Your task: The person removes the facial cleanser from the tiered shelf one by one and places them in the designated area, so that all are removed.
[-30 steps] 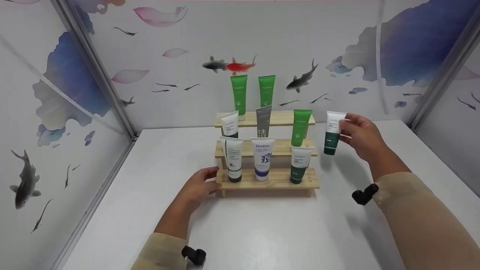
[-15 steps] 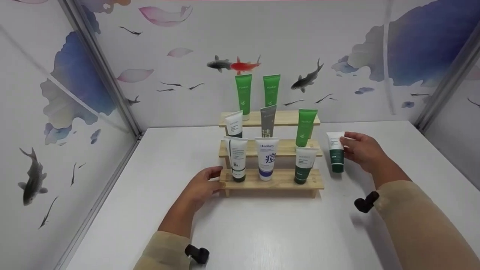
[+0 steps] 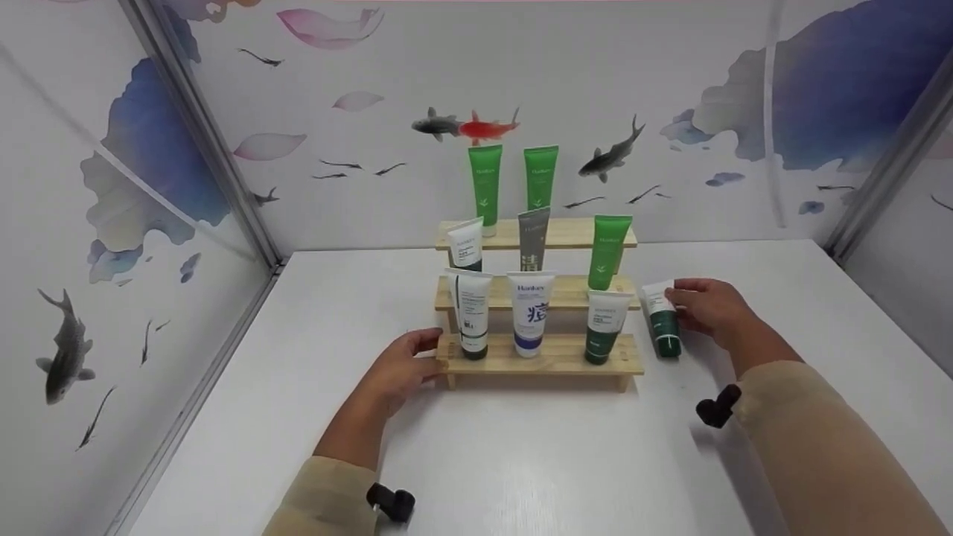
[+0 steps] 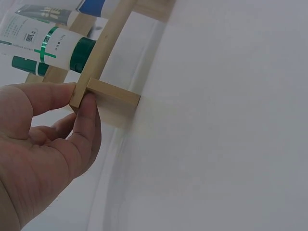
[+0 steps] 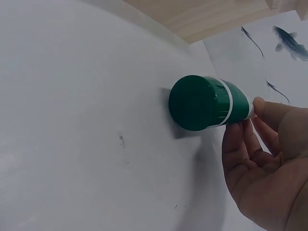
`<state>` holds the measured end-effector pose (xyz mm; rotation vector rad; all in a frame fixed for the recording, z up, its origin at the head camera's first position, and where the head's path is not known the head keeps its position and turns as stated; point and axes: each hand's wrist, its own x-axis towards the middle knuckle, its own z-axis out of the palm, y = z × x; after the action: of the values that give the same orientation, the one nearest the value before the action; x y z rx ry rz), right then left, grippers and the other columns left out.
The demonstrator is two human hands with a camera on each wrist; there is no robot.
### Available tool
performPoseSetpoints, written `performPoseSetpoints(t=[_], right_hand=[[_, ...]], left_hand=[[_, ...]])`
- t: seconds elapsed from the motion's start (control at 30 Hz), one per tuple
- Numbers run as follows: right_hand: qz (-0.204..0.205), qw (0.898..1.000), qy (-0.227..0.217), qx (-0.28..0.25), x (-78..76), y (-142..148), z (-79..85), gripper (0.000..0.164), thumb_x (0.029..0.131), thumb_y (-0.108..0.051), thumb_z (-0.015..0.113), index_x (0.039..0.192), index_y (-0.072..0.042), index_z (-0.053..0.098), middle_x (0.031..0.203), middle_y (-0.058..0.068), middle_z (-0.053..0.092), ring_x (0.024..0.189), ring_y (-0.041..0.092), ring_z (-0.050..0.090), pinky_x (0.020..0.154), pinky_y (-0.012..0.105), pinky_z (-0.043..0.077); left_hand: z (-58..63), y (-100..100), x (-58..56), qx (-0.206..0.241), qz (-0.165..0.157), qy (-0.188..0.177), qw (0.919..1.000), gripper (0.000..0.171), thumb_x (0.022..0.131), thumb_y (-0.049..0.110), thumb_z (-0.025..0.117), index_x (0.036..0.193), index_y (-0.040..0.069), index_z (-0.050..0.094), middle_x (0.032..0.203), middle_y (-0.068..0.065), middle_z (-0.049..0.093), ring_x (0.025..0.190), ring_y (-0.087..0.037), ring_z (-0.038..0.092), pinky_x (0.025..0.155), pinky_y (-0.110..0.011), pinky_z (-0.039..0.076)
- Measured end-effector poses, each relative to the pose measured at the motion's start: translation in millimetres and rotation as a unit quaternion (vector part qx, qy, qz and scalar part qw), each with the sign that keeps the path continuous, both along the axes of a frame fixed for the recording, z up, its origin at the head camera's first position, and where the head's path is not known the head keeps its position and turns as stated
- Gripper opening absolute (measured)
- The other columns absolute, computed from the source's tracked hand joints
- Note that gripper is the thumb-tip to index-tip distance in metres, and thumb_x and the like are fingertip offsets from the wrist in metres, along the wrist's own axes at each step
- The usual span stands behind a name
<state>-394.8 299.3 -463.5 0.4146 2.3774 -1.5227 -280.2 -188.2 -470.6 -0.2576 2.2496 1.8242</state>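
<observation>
A white and dark green cosmetic tube (image 3: pixel 663 320) is pinched in my right hand (image 3: pixel 711 309), to the right of the wooden rack. The tube leans back, its green cap (image 5: pixel 192 102) low over the white table; contact with the table I cannot tell. My left hand (image 3: pixel 402 368) pinches the left end of the bottom shelf of the three-tier wooden rack (image 3: pixel 551 362), thumb above and fingers below, as the left wrist view shows. On that shelf stand a white tube with a dark cap (image 3: pixel 470 314), a white and purple tube (image 3: pixel 530 314) and another white and green tube (image 3: pixel 606 326).
The middle shelf bears a white tube (image 3: pixel 466 244), a grey tube (image 3: pixel 534 240) and a green tube (image 3: pixel 609 251). Two green tubes, a left one (image 3: pixel 486 186) and a right one (image 3: pixel 540 177), stand on the top shelf. Printed walls enclose the white table (image 3: pixel 521 454).
My right hand has lowered the white and green tube toward the table beside the rack, and the tube now tilts back. My left hand keeps its hold on the shelf.
</observation>
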Motion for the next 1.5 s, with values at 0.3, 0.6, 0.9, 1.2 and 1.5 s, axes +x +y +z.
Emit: performPoseSetpoints(t=[0.3, 0.6, 0.9, 1.2, 1.5], right_hand=[[0.007, 0.999, -0.013, 0.033, -3.2, -0.7, -8.0, 0.074, 0.107, -0.047, 0.061, 0.168, -0.013, 0.035, 0.164, 0.019, 0.045, 0.131, 0.03, 0.056, 0.097, 0.028, 0.058], [0.007, 0.999, -0.009, 0.039, -2.9, -0.3, -9.7, 0.07, 0.108, -0.046, 0.06, 0.166, -0.014, 0.039, 0.158, 0.018, 0.051, 0.125, 0.027, 0.058, 0.087, 0.023, 0.06], [0.016, 0.999, -0.002, 0.041, 1.8, 11.0, -8.4, 0.067, 0.109, -0.042, 0.059, 0.166, -0.012, 0.04, 0.156, 0.017, 0.054, 0.12, 0.022, 0.064, 0.089, 0.023, 0.063], [0.031, 0.999, -0.004, 0.037, 8.7, 17.7, -6.0, 0.068, 0.109, -0.042, 0.059, 0.167, -0.013, 0.038, 0.161, 0.017, 0.052, 0.121, 0.021, 0.066, 0.091, 0.022, 0.062], [0.023, 0.999, 0.0, 0.038, 13.1, 19.9, -1.1, 0.068, 0.109, -0.046, 0.059, 0.166, -0.015, 0.039, 0.164, 0.016, 0.051, 0.13, 0.025, 0.06, 0.089, 0.018, 0.06]], left_hand=[[1.8, 2.0, 3.1, 0.0, -0.004, 0.004, 1.0, 0.066, 0.095, 0.001, 0.071, 0.157, 0.009, 0.051, 0.16, -0.013, 0.053, 0.139, -0.028, 0.06, 0.113, -0.042, 0.057], [1.1, 1.0, 3.1, 0.001, -0.007, 0.019, 0.9998, 0.065, 0.094, 0.001, 0.072, 0.156, 0.006, 0.051, 0.159, -0.015, 0.054, 0.135, -0.028, 0.064, 0.11, -0.04, 0.058], [0.8, 0.5, 2.4, -0.002, -0.007, 0.014, 0.9999, 0.065, 0.095, 0.001, 0.071, 0.157, 0.006, 0.05, 0.16, -0.015, 0.053, 0.137, -0.028, 0.062, 0.112, -0.041, 0.057], [0.5, 1.1, 3.8, -0.016, -0.001, 0.009, 0.9998, 0.065, 0.095, 0.003, 0.072, 0.157, 0.009, 0.051, 0.16, -0.013, 0.053, 0.143, -0.029, 0.058, 0.116, -0.043, 0.054], [2.0, 1.9, 2.6, -0.002, -0.007, 0.008, 0.9999, 0.064, 0.095, -0.001, 0.067, 0.157, 0.007, 0.05, 0.16, -0.015, 0.052, 0.139, -0.028, 0.061, 0.114, -0.042, 0.055]])
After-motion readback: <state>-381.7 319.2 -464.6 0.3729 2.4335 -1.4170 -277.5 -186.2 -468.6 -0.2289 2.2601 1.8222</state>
